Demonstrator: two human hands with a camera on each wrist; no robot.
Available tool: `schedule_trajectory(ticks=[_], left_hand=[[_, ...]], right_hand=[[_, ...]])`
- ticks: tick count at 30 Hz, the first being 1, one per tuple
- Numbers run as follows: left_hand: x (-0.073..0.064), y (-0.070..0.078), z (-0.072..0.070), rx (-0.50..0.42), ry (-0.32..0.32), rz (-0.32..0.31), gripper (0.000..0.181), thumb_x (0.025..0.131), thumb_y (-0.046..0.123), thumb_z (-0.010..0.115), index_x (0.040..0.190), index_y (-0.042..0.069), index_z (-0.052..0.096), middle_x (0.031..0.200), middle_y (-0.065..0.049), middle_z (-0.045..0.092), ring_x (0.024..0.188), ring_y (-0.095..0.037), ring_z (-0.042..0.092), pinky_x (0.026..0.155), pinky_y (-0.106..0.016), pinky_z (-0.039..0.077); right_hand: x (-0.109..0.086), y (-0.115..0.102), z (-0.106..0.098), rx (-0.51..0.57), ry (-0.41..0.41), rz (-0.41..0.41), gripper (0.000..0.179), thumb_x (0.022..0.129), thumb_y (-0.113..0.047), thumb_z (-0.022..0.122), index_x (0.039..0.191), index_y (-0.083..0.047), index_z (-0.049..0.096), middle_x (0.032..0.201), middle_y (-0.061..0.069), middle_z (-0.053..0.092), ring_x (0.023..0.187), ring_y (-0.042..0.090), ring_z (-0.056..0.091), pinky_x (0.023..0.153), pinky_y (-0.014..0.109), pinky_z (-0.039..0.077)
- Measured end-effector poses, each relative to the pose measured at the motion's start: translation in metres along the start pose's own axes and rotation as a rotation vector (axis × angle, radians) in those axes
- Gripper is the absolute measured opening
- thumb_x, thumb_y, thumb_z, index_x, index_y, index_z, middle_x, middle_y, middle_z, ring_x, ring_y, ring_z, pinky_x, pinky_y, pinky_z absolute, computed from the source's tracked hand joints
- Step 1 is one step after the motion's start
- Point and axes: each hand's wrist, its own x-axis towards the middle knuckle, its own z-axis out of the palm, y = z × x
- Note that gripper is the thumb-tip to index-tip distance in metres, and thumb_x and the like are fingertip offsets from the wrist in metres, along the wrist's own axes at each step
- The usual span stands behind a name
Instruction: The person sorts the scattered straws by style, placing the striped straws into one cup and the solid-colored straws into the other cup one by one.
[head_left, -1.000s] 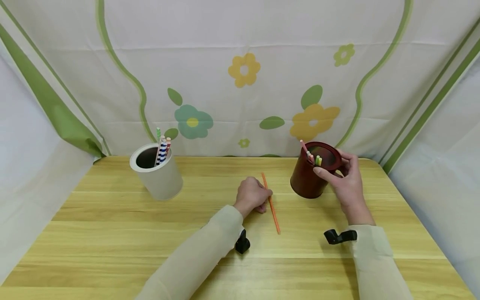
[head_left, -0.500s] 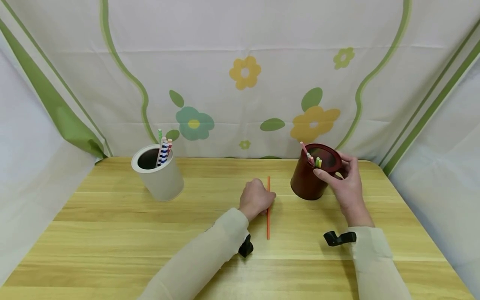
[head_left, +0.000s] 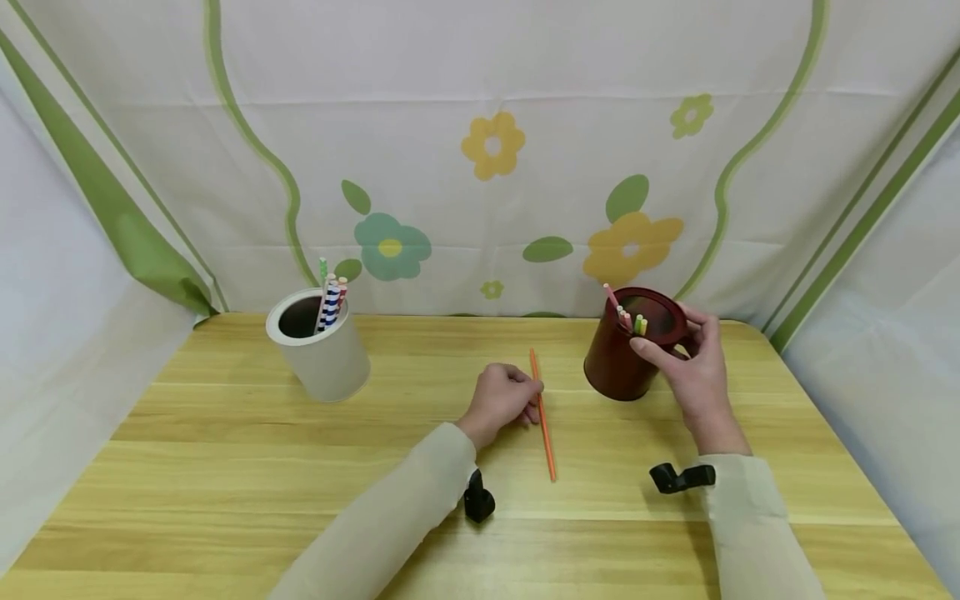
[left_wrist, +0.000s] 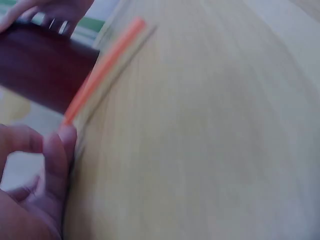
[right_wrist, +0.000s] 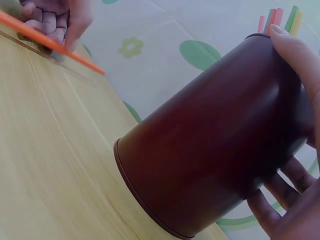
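My left hand (head_left: 501, 398) pinches a thin orange straw (head_left: 546, 437) between thumb and fingers near its middle. In the left wrist view the straw (left_wrist: 107, 65) runs just above the table, its shadow close beside it. To the right stands a dark red mug (head_left: 617, 362), upright on the table. My right hand (head_left: 693, 367) holds this mug at its right side, thumb on the rim and fingers around by the handle. Several coloured straws (right_wrist: 280, 20) stick out of the mug in the right wrist view. How the fingers meet the handle is partly hidden.
A white cup (head_left: 326, 367) holding several striped straws (head_left: 330, 307) stands at the back left of the wooden table (head_left: 210, 467). Behind the table's far edge hangs a flowered curtain (head_left: 427, 167). Pale cloth (head_left: 885, 375) closes off the right side.
My left hand shifts slightly right, then back left, with the straw. The straw's near end swings left, then right again. My right hand and the mug keep their place.
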Motion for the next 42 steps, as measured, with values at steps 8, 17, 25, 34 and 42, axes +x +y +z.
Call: schedule_trajectory(ticks=[8, 17, 25, 34, 42], left_hand=[[0.001, -0.006, -0.007, -0.16, -0.055, -0.003, 0.014, 0.1, 0.01, 0.071, 0.107, -0.001, 0.075, 0.09, -0.014, 0.078, 0.069, -0.016, 0.075, 0.065, -0.028, 0.064], [0.005, -0.013, -0.015, -0.337, -0.048, 0.004, 0.022, 0.1, 0.007, 0.07, 0.119, -0.003, 0.075, 0.101, -0.018, 0.082, 0.085, -0.02, 0.082, 0.072, -0.03, 0.066], [0.007, -0.015, -0.017, -0.459, -0.053, 0.033, 0.023, 0.1, 0.002, 0.073, 0.121, -0.006, 0.072, 0.097, -0.016, 0.082, 0.086, -0.019, 0.082, 0.081, -0.034, 0.067], [0.003, -0.013, -0.024, -0.518, -0.051, 0.021, 0.037, 0.102, 0.002, 0.069, 0.136, -0.012, 0.064, 0.122, -0.031, 0.075, 0.092, -0.019, 0.082, 0.089, -0.035, 0.066], [0.001, 0.005, -0.036, -0.526, -0.024, 0.017, 0.034, 0.103, 0.003, 0.069, 0.133, -0.012, 0.064, 0.126, -0.029, 0.074, 0.096, -0.02, 0.081, 0.094, -0.035, 0.065]], right_hand=[[-0.001, 0.001, -0.001, 0.008, 0.004, -0.001, 0.078, 0.091, -0.011, 0.088, 0.154, -0.025, 0.044, 0.132, -0.014, 0.057, 0.121, 0.006, 0.053, 0.089, 0.007, 0.052], [-0.001, 0.001, -0.001, 0.001, 0.003, 0.003, 0.078, 0.091, -0.012, 0.088, 0.154, -0.026, 0.044, 0.132, -0.014, 0.057, 0.121, 0.006, 0.053, 0.088, 0.006, 0.053], [-0.001, 0.001, -0.002, 0.005, 0.008, 0.004, 0.078, 0.091, -0.013, 0.087, 0.154, -0.026, 0.043, 0.133, -0.014, 0.057, 0.121, 0.006, 0.052, 0.087, 0.007, 0.053], [-0.003, 0.003, 0.001, 0.007, 0.005, 0.008, 0.077, 0.091, -0.012, 0.087, 0.153, -0.025, 0.044, 0.133, -0.013, 0.057, 0.122, 0.007, 0.052, 0.088, 0.007, 0.052], [-0.001, 0.002, 0.001, -0.013, 0.002, 0.0, 0.077, 0.091, -0.014, 0.088, 0.153, -0.026, 0.044, 0.133, -0.014, 0.056, 0.123, 0.006, 0.051, 0.089, 0.007, 0.052]])
